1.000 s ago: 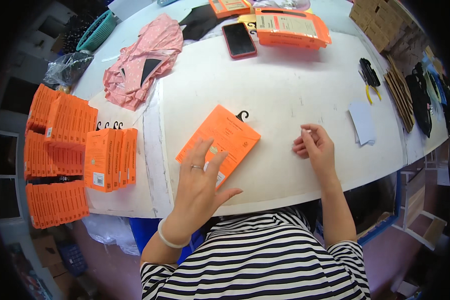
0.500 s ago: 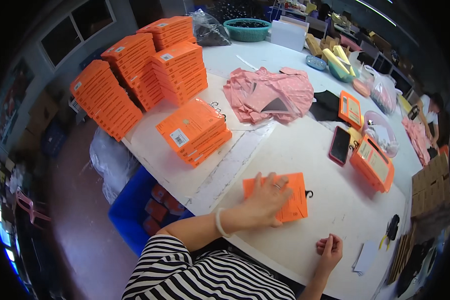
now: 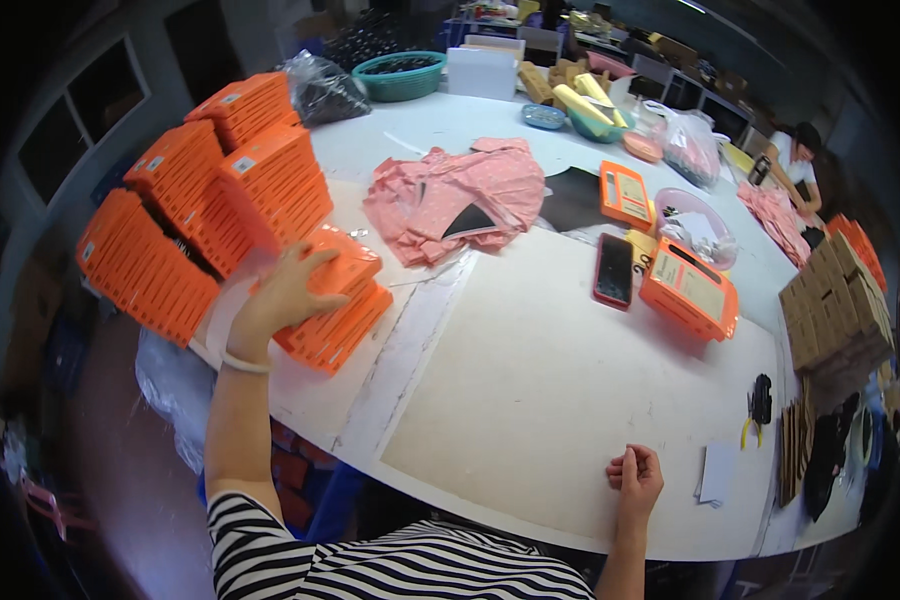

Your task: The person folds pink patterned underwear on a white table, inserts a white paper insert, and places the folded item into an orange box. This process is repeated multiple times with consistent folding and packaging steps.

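My left hand (image 3: 288, 290) is at the short stack of orange boxes (image 3: 335, 335) on the left of the table, fingers gripping a flat orange box (image 3: 346, 256) at its top; the hand hides part of it. Taller orange stacks (image 3: 145, 270) rise just behind and left of it. A crumpled pink dotted garment (image 3: 495, 185) lies beyond. My right hand (image 3: 632, 475) rests low over the white tabletop (image 3: 510, 370), fingers curled with nothing visible in them, beside small white cards (image 3: 712, 470).
A phone (image 3: 612, 270), orange-framed packs (image 3: 688, 290) and a teal basket (image 3: 400, 75) sit farther back. Pliers (image 3: 757, 410) and stacked cardboard pieces (image 3: 830, 305) are at the right. Another person (image 3: 795, 170) works at the far right. A blue bin (image 3: 325, 505) is below the table edge.
My left hand has moved the orange box from the middle of the table up and left onto the short stack. My right hand stays curled. The view has swung leftward.
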Demonstrator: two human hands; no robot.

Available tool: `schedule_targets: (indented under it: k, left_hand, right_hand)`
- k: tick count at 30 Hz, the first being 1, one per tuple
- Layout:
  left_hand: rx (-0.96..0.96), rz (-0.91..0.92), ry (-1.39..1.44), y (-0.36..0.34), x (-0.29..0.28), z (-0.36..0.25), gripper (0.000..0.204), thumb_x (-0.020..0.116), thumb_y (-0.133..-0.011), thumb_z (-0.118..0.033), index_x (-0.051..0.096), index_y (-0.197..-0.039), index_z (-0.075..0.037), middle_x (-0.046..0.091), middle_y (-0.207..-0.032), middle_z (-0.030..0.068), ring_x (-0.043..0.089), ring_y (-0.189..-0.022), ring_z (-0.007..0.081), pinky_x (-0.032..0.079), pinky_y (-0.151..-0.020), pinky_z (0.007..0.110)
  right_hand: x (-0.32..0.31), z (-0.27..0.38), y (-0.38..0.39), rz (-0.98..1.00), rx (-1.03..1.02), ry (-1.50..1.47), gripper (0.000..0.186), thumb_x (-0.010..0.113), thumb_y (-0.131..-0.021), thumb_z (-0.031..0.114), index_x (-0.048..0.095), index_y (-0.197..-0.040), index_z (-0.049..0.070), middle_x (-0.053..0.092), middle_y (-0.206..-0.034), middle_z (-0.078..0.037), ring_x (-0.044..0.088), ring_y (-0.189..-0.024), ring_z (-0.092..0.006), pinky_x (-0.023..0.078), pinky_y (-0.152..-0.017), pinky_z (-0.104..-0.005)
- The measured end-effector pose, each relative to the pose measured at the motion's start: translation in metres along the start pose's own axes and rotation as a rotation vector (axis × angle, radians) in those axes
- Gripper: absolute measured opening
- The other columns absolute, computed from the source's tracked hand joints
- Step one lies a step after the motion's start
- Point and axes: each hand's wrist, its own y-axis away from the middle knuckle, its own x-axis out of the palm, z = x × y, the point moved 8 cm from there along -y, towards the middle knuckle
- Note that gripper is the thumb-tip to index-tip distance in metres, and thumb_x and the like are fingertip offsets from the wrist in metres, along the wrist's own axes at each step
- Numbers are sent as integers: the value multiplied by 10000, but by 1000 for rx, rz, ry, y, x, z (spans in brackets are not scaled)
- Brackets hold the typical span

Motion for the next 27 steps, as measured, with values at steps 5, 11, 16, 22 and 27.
schedule_targets:
  k: [5,11,16,22,27]
  left_hand:
    - [419,-254,132,46,-17,-102,696,795,-827,-491,603,-1405,-153,468,-1539,172,343,-1477,439,269,-1183,604]
    - [1195,239,1348,146,-37,-237,659,687,-964,-405,535,-1432,33,452,-1517,300,324,-1476,491,210,-1208,609]
    - [1121,367,1700,174,-49,-272,358,645,-986,-315,554,-1191,-35,538,-1164,143,473,-1193,356,357,-1067,546]
    - [138,0,1754,223,-74,-280,144,595,-1011,-207,577,-901,-117,640,-739,-45,651,-853,195,533,-897,472]
    - [840,180,2053,214,-48,-275,111,572,-1027,-141,648,-1102,-173,751,-908,-86,640,-1155,345,407,-1106,580]
  right_hand:
    - [-2,-3,0,-29,33,-11,139,611,-1023,103,636,-1088,-16,672,-821,-70,659,-663,-104,515,-550,-216]
    - [-9,-5,1,-42,39,9,139,616,-1020,110,651,-1081,-10,690,-830,-66,672,-678,-104,526,-567,-218]
    - [-4,1,4,-33,42,27,154,620,-1022,124,654,-1085,-13,690,-834,-66,672,-697,-106,529,-595,-225]
    - [-7,3,7,-59,81,57,162,614,-1026,126,653,-1087,-19,690,-847,-63,669,-713,-104,528,-612,-221]
    - [-7,4,5,-43,40,38,173,618,-1024,137,655,-1084,-21,687,-848,-53,662,-712,-96,519,-609,-218]
